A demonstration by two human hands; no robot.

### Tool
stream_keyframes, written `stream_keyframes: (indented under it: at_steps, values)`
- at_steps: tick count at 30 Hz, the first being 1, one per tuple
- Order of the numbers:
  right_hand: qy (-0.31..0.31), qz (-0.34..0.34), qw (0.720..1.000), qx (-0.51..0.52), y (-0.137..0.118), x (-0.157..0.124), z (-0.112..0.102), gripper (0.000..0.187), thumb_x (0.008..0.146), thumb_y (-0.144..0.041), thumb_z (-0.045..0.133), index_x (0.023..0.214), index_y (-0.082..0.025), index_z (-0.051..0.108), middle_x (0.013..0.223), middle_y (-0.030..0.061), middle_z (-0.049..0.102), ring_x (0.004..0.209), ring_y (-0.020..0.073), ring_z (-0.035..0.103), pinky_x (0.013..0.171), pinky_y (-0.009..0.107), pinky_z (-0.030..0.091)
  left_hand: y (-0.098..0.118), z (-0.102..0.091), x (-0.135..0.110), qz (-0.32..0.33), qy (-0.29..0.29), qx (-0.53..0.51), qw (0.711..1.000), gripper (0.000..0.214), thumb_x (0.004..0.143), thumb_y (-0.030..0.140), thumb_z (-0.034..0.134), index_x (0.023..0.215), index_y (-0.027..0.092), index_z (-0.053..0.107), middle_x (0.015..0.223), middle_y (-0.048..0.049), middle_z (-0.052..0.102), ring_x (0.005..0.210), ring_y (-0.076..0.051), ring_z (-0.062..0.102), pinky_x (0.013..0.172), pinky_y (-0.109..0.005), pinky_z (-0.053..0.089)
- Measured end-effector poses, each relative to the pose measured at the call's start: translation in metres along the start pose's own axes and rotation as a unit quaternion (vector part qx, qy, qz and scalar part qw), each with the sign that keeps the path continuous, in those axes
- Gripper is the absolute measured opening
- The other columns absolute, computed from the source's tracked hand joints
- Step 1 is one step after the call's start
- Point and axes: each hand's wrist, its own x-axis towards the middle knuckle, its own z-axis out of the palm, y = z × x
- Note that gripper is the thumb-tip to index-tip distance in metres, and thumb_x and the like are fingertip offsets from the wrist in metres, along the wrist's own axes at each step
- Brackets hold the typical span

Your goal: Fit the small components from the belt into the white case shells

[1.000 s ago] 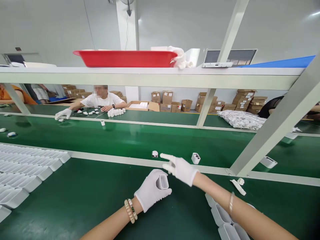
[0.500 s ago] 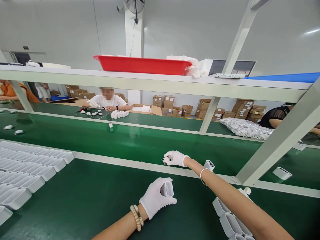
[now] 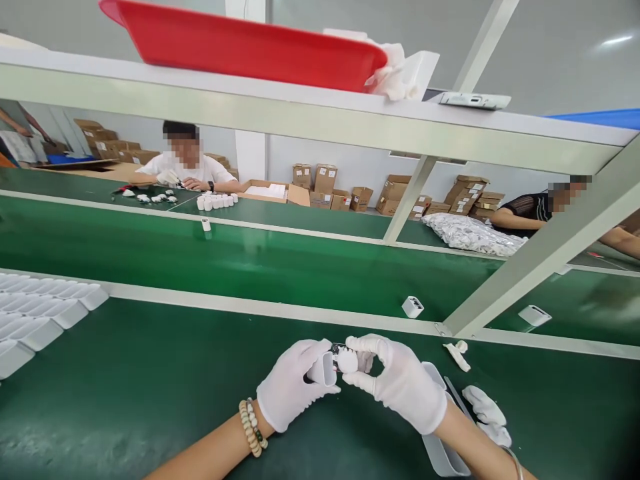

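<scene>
My left hand [image 3: 285, 390], in a white glove, is closed around a hollow white plastic housing [image 3: 327, 371], its open end facing right. Between the gloved fingers of my right hand [image 3: 407, 383] is a small circuit board with a white rounded part [image 3: 346, 360]. The board's near end is right at the mouth of the housing; whether it enters cannot be made out. Both hands are above the green table [image 3: 150, 393]. Partly hidden by my right forearm are white housings [image 3: 443, 460], with crumpled white cloth pieces [image 3: 485, 405] beside them.
Rows of white housings [image 3: 40, 330] stand at the left. Beyond a pale rail runs a green belt [image 3: 280, 267] carrying white units [image 3: 413, 307]. A slanting shelf post [image 3: 540, 247] rises at right, and a red tray [image 3: 250, 50] sits on the overhead shelf. Two co-workers sit across.
My right hand has come back from the belt with the small board and now meets my left hand. The housing stays in my left hand. The view has tilted downward.
</scene>
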Motion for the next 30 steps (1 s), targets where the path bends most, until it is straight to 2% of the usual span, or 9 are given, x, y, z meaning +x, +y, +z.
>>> stream_keyframes:
  at_steps: [4,8,12,16,23,26,30]
  values:
    - [-0.022,-0.019,0.999,-0.038,-0.014,-0.002,0.004,0.018,0.077,-0.033,0.064,0.089,-0.021,0.070,0.074,0.0036,0.069,0.062,0.0185,0.063,0.060,0.032,0.056,-0.001,0.000,-0.001,0.038,0.012,0.018,0.999,0.080,0.060,0.024,0.091,0.131,0.026,0.055,0.116,-0.0080,0.068,0.100,-0.025,0.068,0.090,-0.039,0.059]
    - [-0.055,0.008,0.996,-0.062,-0.023,-0.004,0.002,0.020,0.080,-0.035,0.061,0.091,-0.019,0.067,0.080,0.0054,0.068,0.063,0.0181,0.063,0.061,0.032,0.057,-0.001,-0.001,-0.001,0.051,0.022,0.033,0.998,0.069,0.068,0.031,0.086,0.129,0.026,0.056,0.115,-0.0080,0.069,0.099,-0.025,0.069,0.089,-0.039,0.060]
    - [-0.079,0.042,0.993,-0.074,-0.022,-0.005,0.002,0.019,0.080,-0.038,0.063,0.086,-0.020,0.064,0.080,0.0050,0.066,0.064,0.0183,0.062,0.059,0.032,0.056,0.000,-0.002,-0.001,0.063,0.031,0.039,0.997,0.062,0.071,0.033,0.084,0.126,0.024,0.056,0.113,-0.0082,0.070,0.099,-0.026,0.069,0.088,-0.040,0.061]
    - [-0.100,0.040,0.990,-0.094,-0.020,-0.006,0.003,0.017,0.083,-0.036,0.061,0.085,-0.019,0.061,0.079,0.0044,0.063,0.064,0.0184,0.061,0.061,0.032,0.055,0.001,-0.004,0.000,0.076,0.033,0.043,0.996,0.062,0.068,0.029,0.087,0.122,0.021,0.058,0.110,-0.0089,0.070,0.098,-0.025,0.069,0.087,-0.039,0.061]
    - [-0.104,0.011,0.987,-0.119,-0.029,-0.008,0.005,0.012,0.086,-0.028,0.056,0.091,-0.018,0.060,0.087,0.0068,0.064,0.071,0.0193,0.062,0.068,0.034,0.054,0.003,-0.003,0.001,0.063,0.028,0.042,0.997,0.057,0.069,0.033,0.086,0.119,0.021,0.061,0.107,-0.0082,0.071,0.096,-0.025,0.070,0.086,-0.038,0.062]
    - [-0.106,0.018,0.987,-0.119,-0.029,-0.007,0.005,0.010,0.086,-0.028,0.056,0.087,-0.018,0.059,0.085,0.0064,0.064,0.069,0.0187,0.061,0.066,0.033,0.054,0.004,-0.004,0.001,0.044,0.019,0.039,0.998,0.055,0.070,0.034,0.085,0.119,0.023,0.062,0.108,-0.0077,0.071,0.097,-0.025,0.070,0.087,-0.039,0.061]
    - [-0.108,-0.010,0.988,-0.112,-0.026,-0.007,0.005,0.008,0.088,-0.026,0.053,0.085,-0.021,0.059,0.083,0.0041,0.064,0.068,0.0175,0.061,0.065,0.031,0.054,0.004,-0.005,0.001,0.035,0.009,0.038,0.999,0.055,0.069,0.034,0.086,0.118,0.024,0.062,0.108,-0.0077,0.072,0.098,-0.026,0.070,0.088,-0.040,0.061]
